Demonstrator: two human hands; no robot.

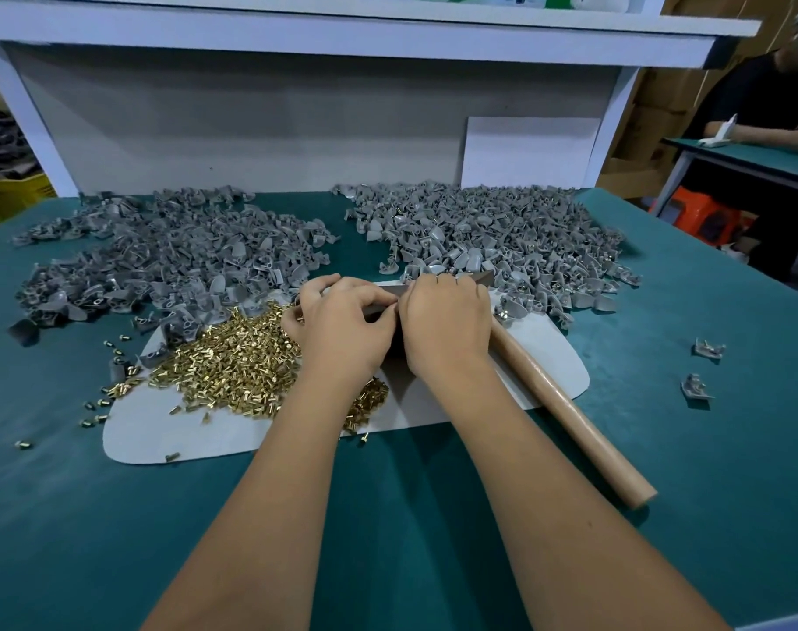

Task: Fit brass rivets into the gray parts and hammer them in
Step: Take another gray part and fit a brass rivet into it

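While our 2 forearms reach forward over the green worktop (433, 516), our left hand (342, 330) and right hand (447, 321) meet with curled fingers over a dark block (390, 339) on the white mat (197, 430); we cannot tell what they pinch. Brass rivets (238, 357) lie heaped left, the hammer (565, 412) right. Beyond spread 2 piles of gray parts (492, 234).

Teal table (433, 516) filled lower frame. On it: white mat (206, 430) at centre; 2 heaps of gray parts, one upper left (160, 257), other upper right (502, 234); brass rivets (242, 352) heaped on mat, strays spilled left; hammer handle (570, 425) lay diagonally lower right; 2 loose gray pieces (702, 366) at right edge.
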